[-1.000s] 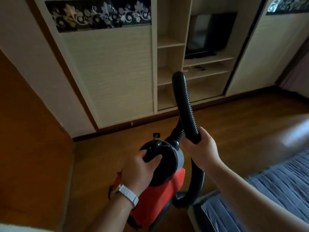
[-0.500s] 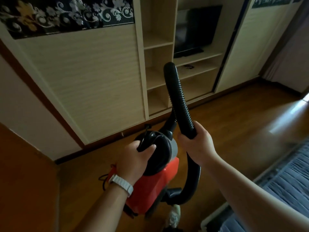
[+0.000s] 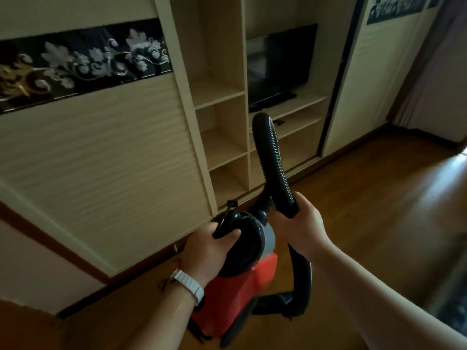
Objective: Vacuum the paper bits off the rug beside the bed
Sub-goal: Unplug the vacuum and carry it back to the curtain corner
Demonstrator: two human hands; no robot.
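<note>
A small red vacuum cleaner (image 3: 235, 296) with a black round top is held off the wooden floor in front of me. My left hand (image 3: 209, 251), with a white watch strap on the wrist, grips the black top handle. My right hand (image 3: 300, 223) is closed around the black ribbed hose (image 3: 271, 157), which loops upward and then curves down behind the hand to the vacuum's side. No rug or paper bits are visible in this view.
A light wooden wardrobe wall (image 3: 101, 160) with a floral band stands straight ahead, with open shelves (image 3: 222, 117) and a dark television (image 3: 278, 64). Brown wooden floor (image 3: 379, 210) stretches to the right. A dark edge, perhaps bedding (image 3: 452, 299), shows at the far right.
The view has swung upward and to the right; the bed has almost left the frame and the wardrobe looms closer. Both hands keep the same hold on the vacuum and hose.
</note>
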